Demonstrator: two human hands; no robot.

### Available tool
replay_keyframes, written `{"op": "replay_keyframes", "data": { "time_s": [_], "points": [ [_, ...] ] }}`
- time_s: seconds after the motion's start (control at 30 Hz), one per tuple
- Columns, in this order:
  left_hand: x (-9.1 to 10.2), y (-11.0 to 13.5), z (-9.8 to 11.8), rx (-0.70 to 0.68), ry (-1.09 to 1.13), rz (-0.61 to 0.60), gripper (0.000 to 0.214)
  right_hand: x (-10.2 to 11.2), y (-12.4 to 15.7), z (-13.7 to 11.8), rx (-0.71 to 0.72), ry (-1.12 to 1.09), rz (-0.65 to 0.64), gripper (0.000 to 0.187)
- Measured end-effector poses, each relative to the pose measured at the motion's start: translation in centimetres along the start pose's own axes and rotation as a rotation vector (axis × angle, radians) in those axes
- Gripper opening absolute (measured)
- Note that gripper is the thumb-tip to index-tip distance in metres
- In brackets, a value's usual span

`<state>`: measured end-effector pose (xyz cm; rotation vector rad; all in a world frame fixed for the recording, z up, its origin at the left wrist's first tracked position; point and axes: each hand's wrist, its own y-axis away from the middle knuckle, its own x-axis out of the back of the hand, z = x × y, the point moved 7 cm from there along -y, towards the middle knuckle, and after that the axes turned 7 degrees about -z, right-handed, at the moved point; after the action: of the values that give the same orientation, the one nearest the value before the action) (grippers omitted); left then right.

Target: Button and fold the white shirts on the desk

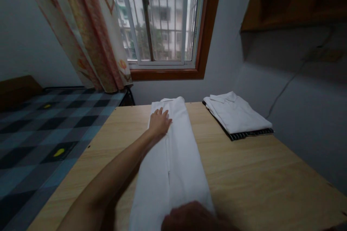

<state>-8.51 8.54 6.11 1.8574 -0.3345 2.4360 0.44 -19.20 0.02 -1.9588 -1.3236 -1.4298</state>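
Observation:
A white shirt, folded into a long narrow strip, lies lengthwise on the wooden table. My left hand is stretched far forward and rests flat on the shirt's upper left part, near the collar, fingers spread. My right hand sits at the bottom edge of the view on the near end of the shirt. It is dark and blurred, so its fingers cannot be made out.
A stack of folded clothes, white shirt on top of a striped one, lies at the table's far right. A bed with a checked cover stands to the left. A window and curtain are beyond.

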Motion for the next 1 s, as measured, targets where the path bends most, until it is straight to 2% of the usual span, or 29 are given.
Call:
{"op": "replay_keyframes", "data": {
  "time_s": [0.07,0.17,0.27,0.33,0.4,0.47,0.53,0.63,0.8,1.0],
  "points": [
    [-0.9,1.8,1.7,-0.110,-0.123,-0.067,0.058,5.4,1.3,2.0,0.001,-0.077,0.215,0.037],
    [-3.4,4.2,3.2,-0.217,-0.148,-0.241,0.065,13.8,1.3,7.4,-0.161,-0.138,0.552,0.025],
    [-4.8,5.3,3.8,-0.286,-0.143,-0.273,0.069,19.9,-3.0,12.7,-0.278,0.025,0.716,0.037],
    [-5.0,5.5,3.8,-0.315,-0.136,-0.263,0.071,22.1,-7.8,15.9,-0.322,0.158,0.659,0.048],
    [-5.1,5.5,3.8,-0.331,-0.124,-0.270,0.073,23.0,-12.4,19.0,-0.349,0.242,0.550,0.054],
    [-5.1,5.5,3.7,-0.336,-0.112,-0.282,0.073,22.7,-15.5,22.5,-0.458,0.203,0.435,0.058],
    [-5.1,5.6,3.5,-0.340,-0.105,-0.292,0.073,21.6,-16.7,26.2,-0.612,0.101,0.357,0.063],
    [-5.3,5.5,3.4,-0.335,-0.094,-0.282,0.071,19.5,-16.4,30.3,-0.770,0.006,0.349,0.073],
    [-5.5,5.4,3.5,-0.335,-0.086,-0.285,0.074,17.9,-16.2,33.3,-0.826,-0.021,0.390,0.083],
    [-5.3,5.5,3.6,-0.333,-0.094,-0.303,0.074,19.0,-17.1,35.1,-0.770,0.001,0.378,0.085]
  ]
}}
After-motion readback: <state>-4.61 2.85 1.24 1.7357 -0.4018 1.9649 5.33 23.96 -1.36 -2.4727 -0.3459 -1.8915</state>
